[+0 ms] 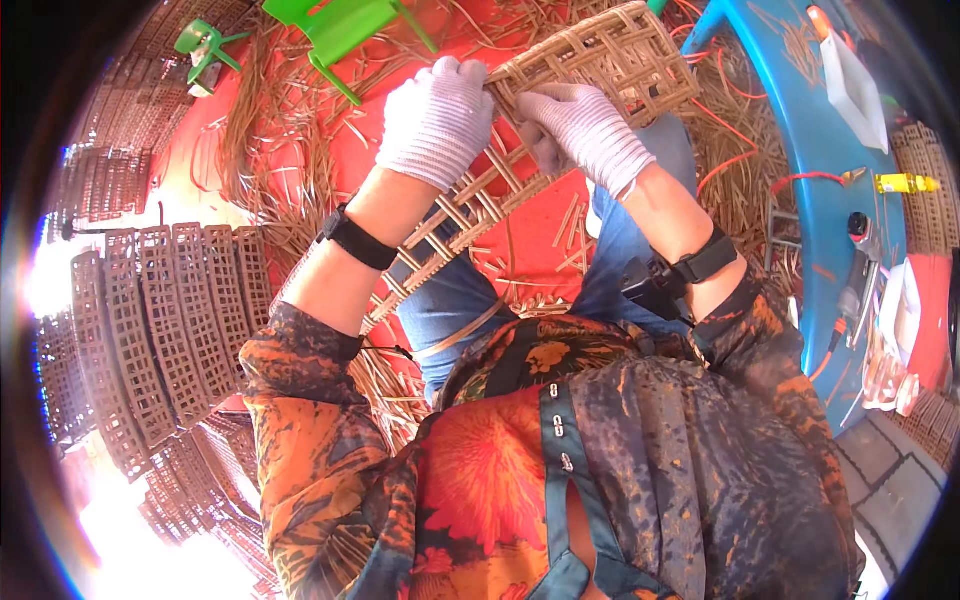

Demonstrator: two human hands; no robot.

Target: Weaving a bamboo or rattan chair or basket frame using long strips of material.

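A long woven rattan panel [610,60] with an open grid lies diagonally across my lap, from the upper right to the lower left. My left hand [438,122], in a white ribbed knit glove, is closed at the panel's far edge near its middle. Its fingertips are bent over and partly hidden. My right hand [592,128], gloved the same way, grips the panel just right of it, thumb and fingers drawn together at the near edge. Whether a loose strand is between those fingers cannot be made out. The panel's lower left end passes under my left forearm.
Loose rattan strips [275,130] lie in heaps on the red floor covering [355,150]. A green plastic chair [345,35] is at the top. Stacked woven panels [165,320] stand at the left. On the right, a blue plastic table [800,150] holds a yellow-handled tool [905,184] and cords.
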